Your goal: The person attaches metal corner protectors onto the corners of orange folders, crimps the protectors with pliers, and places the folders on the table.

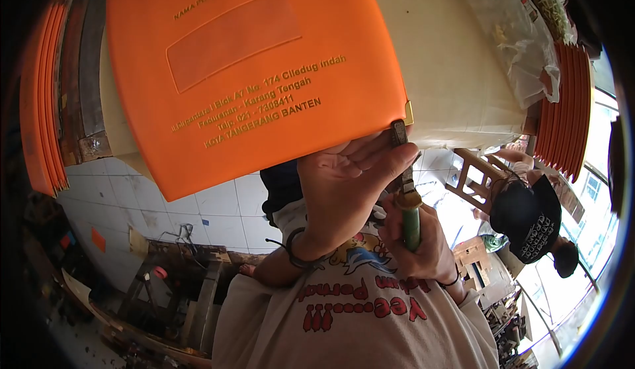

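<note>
A large orange folder cover with gold lettering and a clear name window lies in front of me. A brass-coloured metal corner sits on its near right corner. My left hand is closed at the near edge by that corner, its fingers partly hidden beneath, its thumb against the dark metal end of the tool. In my right hand are green-handled pliers, gripped by the handle. Their dark jaws meet the cover at the brass corner. Only part of the pliers shows.
Stacks of orange covers stand at the far left and right. A clear plastic bag lies on the pale work surface. Another person in a dark cap is at the right, near a wooden stool.
</note>
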{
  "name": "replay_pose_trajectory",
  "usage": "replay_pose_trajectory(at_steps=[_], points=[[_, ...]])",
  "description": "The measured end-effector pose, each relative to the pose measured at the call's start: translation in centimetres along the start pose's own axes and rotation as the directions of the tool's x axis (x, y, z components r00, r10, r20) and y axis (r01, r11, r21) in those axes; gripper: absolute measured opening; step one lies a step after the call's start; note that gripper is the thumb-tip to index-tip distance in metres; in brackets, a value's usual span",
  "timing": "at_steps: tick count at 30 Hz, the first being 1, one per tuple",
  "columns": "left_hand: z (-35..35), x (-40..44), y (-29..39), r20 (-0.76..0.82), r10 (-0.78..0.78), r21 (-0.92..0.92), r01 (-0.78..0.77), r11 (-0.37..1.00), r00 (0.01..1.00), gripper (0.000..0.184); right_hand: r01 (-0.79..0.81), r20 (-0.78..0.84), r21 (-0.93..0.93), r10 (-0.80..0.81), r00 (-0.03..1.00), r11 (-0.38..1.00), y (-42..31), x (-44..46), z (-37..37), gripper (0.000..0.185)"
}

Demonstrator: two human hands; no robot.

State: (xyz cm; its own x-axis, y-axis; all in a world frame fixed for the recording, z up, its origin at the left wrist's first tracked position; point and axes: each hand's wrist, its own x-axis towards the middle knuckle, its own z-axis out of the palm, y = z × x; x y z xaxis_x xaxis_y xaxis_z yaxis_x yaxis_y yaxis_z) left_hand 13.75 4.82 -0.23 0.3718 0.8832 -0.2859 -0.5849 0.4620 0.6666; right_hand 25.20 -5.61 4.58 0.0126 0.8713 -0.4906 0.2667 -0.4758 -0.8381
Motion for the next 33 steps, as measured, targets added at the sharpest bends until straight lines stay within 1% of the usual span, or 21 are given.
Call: replay_pose_trajectory(at_steps=[2,5,8,10,13,17,20,23,27,29,32,33], points=[[0.0,0.0,0.1,-0.006,-0.01,0.023,0.01,1.0,1.0,0.035,0.027,0.034,-0.012,-0.026,0.999,1.0,0.2,0.0,-0.2,0.016],[-0.1,0.0,0.0,0.016,0.021,0.068,-0.022,0.997,1.0,0.038,0.058,0.103,0.083,-0.067,0.992,0.995,0.5,-0.1,-0.4,0.024],[0.0,-0.3,0.3,0.015,-0.001,0.096,0.0,0.995,1.0,0.042,-0.119,0.132,0.305,0.082,0.988,0.945,-0.4,-0.2,-0.3,0.038],[0.0,-0.4,0.4,0.02,-0.006,0.122,0.003,0.993,1.0,0.045,-0.124,0.209,0.281,0.065,0.976,0.952,-0.6,-0.2,-1.0,0.044],[0.1,-0.4,0.2,0.022,0.008,0.117,-0.01,0.993,1.0,0.048,-0.082,0.263,0.229,0.019,0.965,0.97,-0.4,-0.2,-1.7,0.049],[0.0,-0.4,-0.1,0.018,0.036,0.088,-0.038,0.995,0.999,0.048,-0.054,0.258,0.227,-0.006,0.966,0.972,-0.1,-0.2,-1.6,0.046],[0.1,-0.4,0.0,0.003,0.01,0.078,-0.01,0.997,1.0,0.047,-0.079,0.225,0.273,0.016,0.974,0.959,0.2,-0.3,-1.2,0.042],[0.1,-0.4,0.1,-0.005,0.011,0.09,-0.011,0.996,1.0,0.046,-0.085,0.221,0.236,0.031,0.975,0.968,-0.6,0.0,-1.3,0.038],[0.1,-0.4,-0.1,0.005,0.046,0.092,-0.046,0.995,0.999,0.046,0.043,0.185,0.098,-0.06,0.981,0.994,-0.7,0.1,-1.5,0.037],[0.1,-0.4,-0.2,-0.002,0.066,0.065,-0.066,0.996,0.998,0.045,0.098,0.144,0.077,-0.109,0.984,0.992,-0.5,0.1,-1.2,0.036],[0.2,-0.4,-0.4,-0.02,0.063,0.076,-0.061,0.995,0.998,0.042,-0.063,0.161,0.074,0.05,0.986,0.995,-1.4,0.1,-1.4,0.029],[0.2,-0.4,-0.3,-0.033,0.052,0.077,-0.05,0.996,0.998,0.04,0.008,0.139,0.072,-0.018,0.99,0.997,-1.1,0.1,-1.3,0.028]])
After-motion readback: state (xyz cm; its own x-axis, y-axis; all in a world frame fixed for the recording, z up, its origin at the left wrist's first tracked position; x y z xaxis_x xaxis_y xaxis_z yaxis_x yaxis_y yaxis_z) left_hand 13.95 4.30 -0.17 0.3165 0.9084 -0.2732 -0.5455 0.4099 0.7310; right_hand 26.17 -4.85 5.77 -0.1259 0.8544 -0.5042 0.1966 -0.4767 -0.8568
